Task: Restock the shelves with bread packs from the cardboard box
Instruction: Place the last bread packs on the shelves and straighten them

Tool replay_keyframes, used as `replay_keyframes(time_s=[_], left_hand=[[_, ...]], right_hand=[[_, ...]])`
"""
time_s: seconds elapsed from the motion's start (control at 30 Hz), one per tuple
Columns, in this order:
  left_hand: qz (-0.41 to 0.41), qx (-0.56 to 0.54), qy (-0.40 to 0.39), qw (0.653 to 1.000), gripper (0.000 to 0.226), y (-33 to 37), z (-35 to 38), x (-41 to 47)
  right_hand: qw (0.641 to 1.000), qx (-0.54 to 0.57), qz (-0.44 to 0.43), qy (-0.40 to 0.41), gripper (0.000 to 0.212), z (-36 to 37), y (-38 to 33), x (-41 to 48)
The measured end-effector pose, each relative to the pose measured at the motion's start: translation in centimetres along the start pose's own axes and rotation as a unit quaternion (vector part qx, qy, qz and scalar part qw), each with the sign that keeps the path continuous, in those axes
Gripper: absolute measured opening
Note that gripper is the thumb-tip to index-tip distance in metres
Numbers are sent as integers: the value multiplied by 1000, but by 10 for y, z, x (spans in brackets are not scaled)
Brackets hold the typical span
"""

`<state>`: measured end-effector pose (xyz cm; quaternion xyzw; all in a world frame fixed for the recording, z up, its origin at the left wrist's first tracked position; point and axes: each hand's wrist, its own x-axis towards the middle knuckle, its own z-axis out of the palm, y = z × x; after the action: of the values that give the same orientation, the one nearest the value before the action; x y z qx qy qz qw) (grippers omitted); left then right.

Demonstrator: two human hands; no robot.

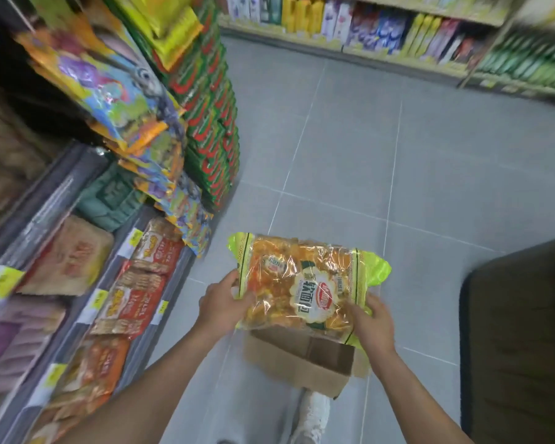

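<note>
A large bread pack (305, 283), clear plastic with lime-green ends and orange-brown rolls inside, is held level above the cardboard box (305, 360). My left hand (223, 302) grips its left edge, thumb on top. My right hand (370, 322) grips its lower right corner. The brown box sits open on the grey floor below the pack, and its visible inside looks bare. Shelves (58, 193) on the left carry other bread and snack packs in rows.
Colourful snack bags (116, 91) and green-red packs (212, 123) hang over the left shelf's end. A far shelf (398, 36) of bottles and boxes lines the aisle's back. A dark object (523, 341) stands at right. A white shoe (314, 415) is beside the box.
</note>
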<state>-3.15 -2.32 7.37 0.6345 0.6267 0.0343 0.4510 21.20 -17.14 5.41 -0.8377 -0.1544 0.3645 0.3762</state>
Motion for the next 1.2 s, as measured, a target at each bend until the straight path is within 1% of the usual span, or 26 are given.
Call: replay_keyframes(time_s=[0.07,0.13,0.17,0.3,0.43,0.57,0.63,0.73,0.8,0.93,1.1,1.17,1.2], left_hand=[[17,-63,18,998,61,15,-40,-27],[37,-94,40,994,72,29,-85,-54],[47,-103,55,992,74,33,-107,-68],[98,-138,123,978,75,43,-194,-124],[153,-173,206,951,71,41,-273,-188],[171,-193,301,918,67,30,-341,-251],[171,-200,328,907,68,21,-369,-279],[168,-217,372,887,66,3,-401,-315],[152,-232,408,870,65,-8,-414,-336],[131,-243,459,845,57,-30,-432,-373],[80,-252,523,811,73,-49,-440,-410],[74,-266,539,796,84,-48,-441,-422],[71,-275,544,789,81,-47,-441,-428]], right_hand=[[999,9,-40,-14,27,-8,-35,-25],[996,23,-81,-43,22,-13,-77,-54],[994,30,-95,-52,20,-15,-101,-71],[978,60,-174,-100,23,-17,-187,-139],[952,76,-257,-145,23,-8,-257,-204],[922,75,-326,-194,25,10,-321,-256],[908,76,-352,-216,27,22,-349,-276],[877,85,-400,-254,30,48,-382,-300],[854,87,-434,-275,30,68,-400,-313],[803,65,-480,-347,29,113,-425,-337],[741,10,-524,-421,31,152,-457,-359],[722,-16,-516,-462,40,162,-468,-366],[712,-19,-508,-484,48,167,-473,-368]])
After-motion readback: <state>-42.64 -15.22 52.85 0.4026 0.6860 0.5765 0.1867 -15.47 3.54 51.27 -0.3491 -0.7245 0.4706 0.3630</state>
